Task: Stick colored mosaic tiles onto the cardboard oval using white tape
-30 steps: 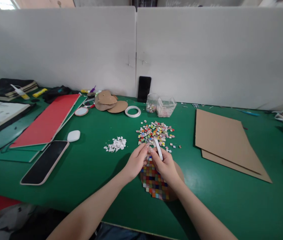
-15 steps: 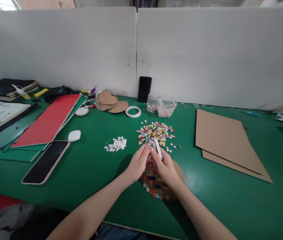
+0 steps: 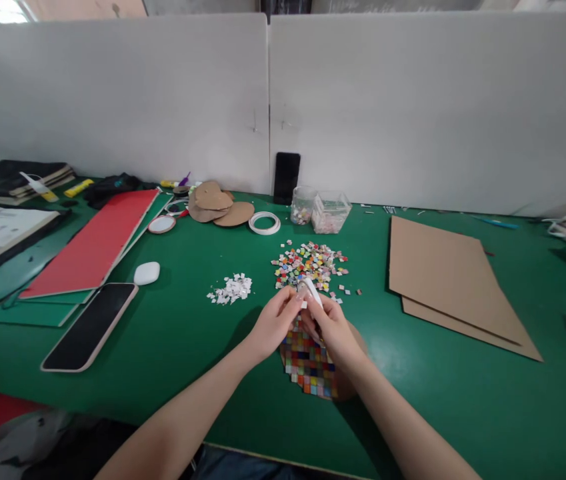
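Over a round cardboard disc (image 3: pixel 355 373) partly covered with coloured mosaic tiles (image 3: pixel 313 370), my two hands meet at the fingertips. My right hand (image 3: pixel 335 330) is closed around a narrow roll of white tape (image 3: pixel 313 292). The thumb and fingers of my left hand (image 3: pixel 275 320) are pinched together at the near side of the roll. A small white square piece (image 3: pixel 304 305) shows between the fingertips; whether it is still joined to the tape I cannot tell. Just beyond lies a loose heap of multicoloured tiles (image 3: pixel 310 260). My hands hide the disc's upper part.
White scraps (image 3: pixel 233 289) lie left of the tile heap. Behind stand clear plastic containers (image 3: pixel 331 215), another white tape roll (image 3: pixel 264 223) and cardboard discs (image 3: pixel 235 214). A phone (image 3: pixel 90 328) and red board (image 3: pixel 95 240) are left; cardboard sheets (image 3: pixel 437 273) are right.
The tape roll has tipped lower and leftward between my hands. A small white square now shows at my fingertips. The view has shifted slightly.
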A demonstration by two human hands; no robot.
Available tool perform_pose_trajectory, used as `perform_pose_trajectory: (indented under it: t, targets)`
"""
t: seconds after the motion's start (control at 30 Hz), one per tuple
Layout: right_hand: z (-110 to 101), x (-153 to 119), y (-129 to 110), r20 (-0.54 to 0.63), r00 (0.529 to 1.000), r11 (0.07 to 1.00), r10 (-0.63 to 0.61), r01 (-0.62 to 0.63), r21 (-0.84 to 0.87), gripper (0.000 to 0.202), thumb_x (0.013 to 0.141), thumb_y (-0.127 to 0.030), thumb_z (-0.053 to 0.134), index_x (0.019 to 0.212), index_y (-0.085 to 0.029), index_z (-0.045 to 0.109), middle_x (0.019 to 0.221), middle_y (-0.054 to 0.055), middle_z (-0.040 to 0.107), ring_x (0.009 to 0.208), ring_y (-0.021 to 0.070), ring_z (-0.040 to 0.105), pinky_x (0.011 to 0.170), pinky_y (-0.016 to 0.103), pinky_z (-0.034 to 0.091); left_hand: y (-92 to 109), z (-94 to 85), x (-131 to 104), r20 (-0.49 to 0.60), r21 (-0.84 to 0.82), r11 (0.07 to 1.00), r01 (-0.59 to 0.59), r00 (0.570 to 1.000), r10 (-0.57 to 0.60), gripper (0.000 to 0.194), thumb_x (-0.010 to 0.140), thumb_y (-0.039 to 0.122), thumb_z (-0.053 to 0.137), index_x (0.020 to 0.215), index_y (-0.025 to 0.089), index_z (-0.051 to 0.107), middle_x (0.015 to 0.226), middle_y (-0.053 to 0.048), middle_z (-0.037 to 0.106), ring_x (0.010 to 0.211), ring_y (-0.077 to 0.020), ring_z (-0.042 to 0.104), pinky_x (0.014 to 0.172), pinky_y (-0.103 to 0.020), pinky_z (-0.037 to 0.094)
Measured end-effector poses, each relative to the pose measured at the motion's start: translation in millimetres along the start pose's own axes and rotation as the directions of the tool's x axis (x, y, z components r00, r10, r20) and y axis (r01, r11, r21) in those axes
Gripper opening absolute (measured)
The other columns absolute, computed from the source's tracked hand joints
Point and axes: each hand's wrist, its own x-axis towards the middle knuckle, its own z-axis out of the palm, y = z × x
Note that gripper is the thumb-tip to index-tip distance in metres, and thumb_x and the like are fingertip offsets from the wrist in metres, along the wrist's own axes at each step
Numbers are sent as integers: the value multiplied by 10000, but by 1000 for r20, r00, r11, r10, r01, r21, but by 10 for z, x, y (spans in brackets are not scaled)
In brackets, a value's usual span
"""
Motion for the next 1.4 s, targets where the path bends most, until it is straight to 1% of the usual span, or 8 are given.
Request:
perform_pose_trajectory:
  t: [0.17,0.3,0.4,0.53,0.83,1.0,1.17,1.4]
  targets:
    - [-8,8,0,0,1000,999,9,-9,-53,398,843,-491,460,585,-199,380,404,-84,332,350,61,233,367,215,192,32,6,-9,-49,258,958,-126,988,143,322,877,443,360,688,183,379,592,56,344,533,-79,338,510,-213,287]
    - [27,-4,-18,-29,999,996,33,-35,-87,355,842,-507,437,656,-206,410,444,-85,335,369,68,260,364,205,214,55,10,-53,-104,549,813,-193,949,296,279,890,378,358,686,187,362,598,49,363,549,-93,358,529,-231,281]
    - [30,-9,-20,-9,1000,997,21,-21,-70,339,844,-497,437,672,-205,424,471,-81,326,396,70,253,376,205,222,46,11,-79,-151,632,744,-217,907,393,273,874,365,400,677,191,330,621,47,341,553,-91,349,524,-229,276]
    - [14,-15,-21,11,1000,999,28,-28,-35,317,854,-464,439,668,-208,420,487,-77,326,407,73,254,383,205,221,48,12,-85,-151,597,766,-241,903,402,282,869,382,418,681,192,328,630,48,335,548,-87,348,519,-221,283]
    - [-23,21,-39,16,997,989,69,-71,130,396,830,-405,497,529,-198,343,427,-90,249,384,63,171,386,220,174,72,-56,6,-37,451,873,-185,974,225,269,864,418,403,727,187,429,680,24,429,614,-111,405,571,-233,340]
    - [-13,35,-12,-179,984,1000,10,-7,14,358,796,-445,540,582,-198,394,474,-79,305,409,69,242,386,217,198,127,-82,-1,-19,349,928,-131,989,147,320,892,411,317,673,189,387,606,43,364,551,-98,353,531,-223,311]
    - [22,16,20,-133,991,995,-26,13,-98,366,792,-515,511,625,-205,412,480,-77,314,401,73,248,373,219,222,150,-42,-41,38,378,906,-192,981,191,282,894,365,319,695,187,408,678,24,418,646,-114,411,612,-229,349]
    - [41,-8,-56,-65,995,984,-79,68,-163,461,849,-556,379,548,-208,372,459,-53,329,408,91,300,394,232,271,164,-63,-17,17,430,885,-180,981,192,271,880,328,348,655,184,390,650,28,399,603,-104,376,560,-218,321]
